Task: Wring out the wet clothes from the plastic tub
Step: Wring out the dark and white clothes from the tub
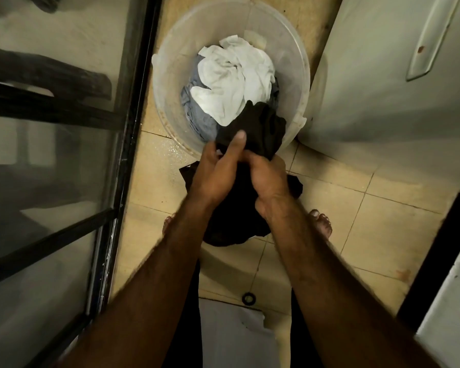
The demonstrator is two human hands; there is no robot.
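Note:
A clear plastic tub (168, 75) stands on the tiled floor ahead of me. Inside lie a crumpled white cloth (234, 75) and a grey-blue cloth (199, 118) beneath it. A black garment (258, 126) trails from the tub's near rim down over the floor. My left hand (215, 171) and my right hand (268, 179) are pressed side by side, both closed around the black garment just in front of the tub. Its lower part hangs between my forearms in a dark bunch.
A black-framed glass door (112, 181) runs along the left. A white appliance (383, 75) stands at the right, close to the tub. My bare feet (322, 224) rest on the beige tiles. A small black ring (248, 298) lies on the floor near a grey mat (231, 335).

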